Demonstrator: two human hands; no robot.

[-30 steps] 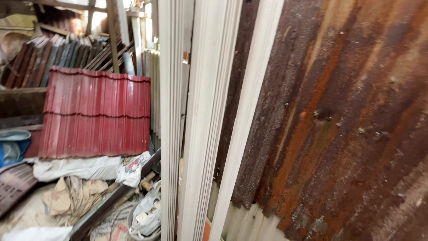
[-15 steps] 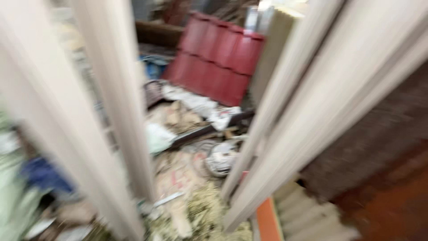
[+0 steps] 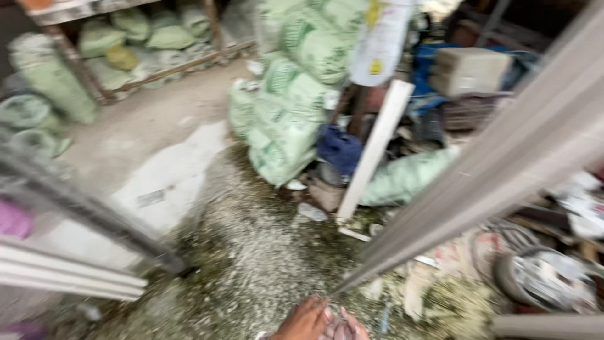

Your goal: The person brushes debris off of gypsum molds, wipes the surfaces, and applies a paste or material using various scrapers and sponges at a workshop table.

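Neither of my hands shows in the head view. At the bottom edge, a blurred patch of bare skin (image 3: 318, 322) with pale nails looks like the toes of a foot on the gravel floor (image 3: 251, 264). A long pale grey panel (image 3: 478, 182) slants from the upper right down to the ground just above that patch. A white plank (image 3: 374, 151) stands tilted against a pile of green sacks (image 3: 286, 107).
Pale strips (image 3: 63, 274) and a dark bar (image 3: 82, 201) jut in from the left. More green sacks (image 3: 38, 88) fill a rack at the back left. Clutter, a blue bundle (image 3: 340, 150), a grey block (image 3: 469, 69) and a round metal thing (image 3: 541, 277) crowd the right.
The view has swung from the upright pale panels, rusty sheet and red roofing down and left to the gravel floor and green sacks. The picture stays blurred by motion.
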